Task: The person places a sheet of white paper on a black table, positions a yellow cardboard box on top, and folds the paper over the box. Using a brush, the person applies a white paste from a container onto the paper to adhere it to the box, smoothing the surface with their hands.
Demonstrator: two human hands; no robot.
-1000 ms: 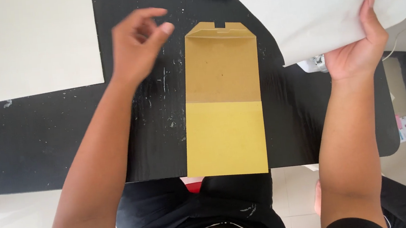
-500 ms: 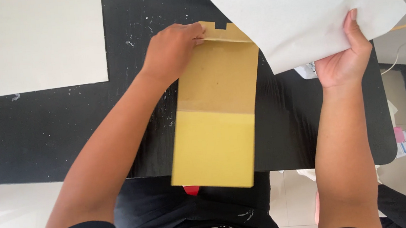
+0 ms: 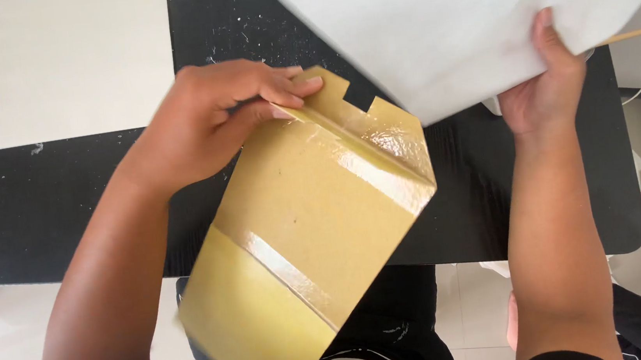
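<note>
While the left hand (image 3: 209,120) lifts the brown envelope (image 3: 309,228) by its top corner, the right hand (image 3: 542,84) holds up a large white sheet (image 3: 446,19).

Fingers (image 3: 292,89) of the left hand are clenched on the envelope's notched flap, thumb underneath; the envelope hangs tilted below and to the right of them, its glossy yellow lower end out past the near edge of the black bench (image 3: 87,194); its flap looks folded back, and nothing shows going into it; the right hand's fingers are closed on the lower edge of the white sheet, which spreads above and to the left of them, near the flap; so, as I judge it, both pieces are picked up and brought close, but not yet joined; a second pale sheet (image 3: 82,62) lies flat on the bench, left of the left hand's fingers, untouched.
</note>
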